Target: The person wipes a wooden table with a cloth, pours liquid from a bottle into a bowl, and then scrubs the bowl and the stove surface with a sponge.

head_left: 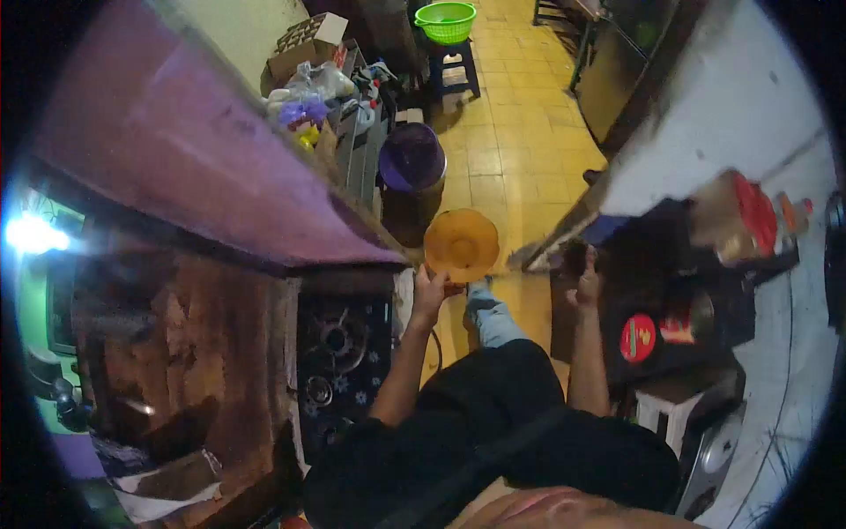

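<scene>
"How many plates?"
"One orange plate [461, 240], held out ahead above the yellow floor [502, 141]. The left grip [430, 291] is closed on its near edge."
"And the right grip [587, 284]?"
"Beside the dark table [648, 286]; I can't tell whether it holds anything."
"Count the rest."
"One green basket [446, 33] on one stool [438, 75], one purple bucket [389, 169] beyond the plate, one stove [366, 337] by the left forearm, one round red item [638, 339] on the dark table."
</scene>
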### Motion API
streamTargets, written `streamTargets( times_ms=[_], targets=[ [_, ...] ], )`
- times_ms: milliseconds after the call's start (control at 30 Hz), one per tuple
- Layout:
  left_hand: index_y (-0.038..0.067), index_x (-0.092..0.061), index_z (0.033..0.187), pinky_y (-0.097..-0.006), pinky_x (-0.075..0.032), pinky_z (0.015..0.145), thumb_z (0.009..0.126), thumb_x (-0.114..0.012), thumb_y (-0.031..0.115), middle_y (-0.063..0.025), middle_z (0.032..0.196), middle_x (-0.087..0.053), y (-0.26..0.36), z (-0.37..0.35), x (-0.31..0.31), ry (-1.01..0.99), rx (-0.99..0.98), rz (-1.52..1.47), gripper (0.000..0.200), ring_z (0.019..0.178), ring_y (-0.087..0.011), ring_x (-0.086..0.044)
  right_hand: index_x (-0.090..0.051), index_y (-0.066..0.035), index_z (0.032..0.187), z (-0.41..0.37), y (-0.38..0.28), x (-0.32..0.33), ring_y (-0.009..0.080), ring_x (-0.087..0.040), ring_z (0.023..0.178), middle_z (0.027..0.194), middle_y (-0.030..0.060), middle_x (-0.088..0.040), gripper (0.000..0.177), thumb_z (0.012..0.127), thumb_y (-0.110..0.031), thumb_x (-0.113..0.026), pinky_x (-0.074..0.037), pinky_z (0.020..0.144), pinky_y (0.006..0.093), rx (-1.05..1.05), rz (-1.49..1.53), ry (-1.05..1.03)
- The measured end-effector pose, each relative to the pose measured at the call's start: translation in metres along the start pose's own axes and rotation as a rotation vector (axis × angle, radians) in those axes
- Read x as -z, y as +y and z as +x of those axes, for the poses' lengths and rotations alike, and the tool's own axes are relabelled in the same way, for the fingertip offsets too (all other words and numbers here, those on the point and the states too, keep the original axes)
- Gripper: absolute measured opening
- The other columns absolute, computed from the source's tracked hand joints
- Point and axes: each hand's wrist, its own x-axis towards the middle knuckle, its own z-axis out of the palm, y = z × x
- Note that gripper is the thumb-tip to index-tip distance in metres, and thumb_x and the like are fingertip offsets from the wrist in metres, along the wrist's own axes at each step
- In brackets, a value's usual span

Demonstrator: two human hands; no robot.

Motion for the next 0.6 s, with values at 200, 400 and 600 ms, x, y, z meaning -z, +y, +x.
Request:
streamTargets(
  times_ms=[200,400,600],
  targets=[
    [-0.002,-0.037,0.119,-0.0357,-0.058,0.065,0.087,-0.048,0.006,-0.0174,0.096,-0.061,0.078,0.205,-0.038,-0.014,-0.086,0.055,0.035,0.074,-0.0279,-0.068,-0.062,-0.004,0.107,0.181,-0.007,-0.181,0.0151,-0.062,0.084,0.101,0.0043,-0.064,0.033,0.090,-0.032,-0.063,-0.054,0.067,0.0295,0.064,0.229,-0.295],
    [-0.001,-0.038,0.118,-0.0352,-0.057,0.066,0.088,-0.048,0.009,-0.0178,0.097,-0.060,0.168,0.346,-0.088,0.066,-0.111,0.100,0.033,0.074,-0.0275,-0.068,-0.059,-0.004,0.106,0.306,-0.068,-0.302,0.0208,-0.063,0.089,0.103,0.0086,-0.065,0.030,0.086,-0.023,-0.068,-0.057,0.070,0.0299,0.137,0.533,-0.153],
    [0.000,-0.038,0.118,-0.0358,-0.057,0.066,0.089,-0.046,0.007,-0.0147,0.093,-0.060,0.202,0.558,-0.119,-0.060,-0.016,0.052,0.031,0.074,-0.0267,-0.067,-0.054,-0.001,0.111,0.470,-0.093,-0.325,0.0225,-0.063,0.088,0.103,0.0085,-0.062,0.038,0.084,-0.022,-0.071,-0.056,0.066,0.0290,0.274,0.511,0.227]
  ],
)
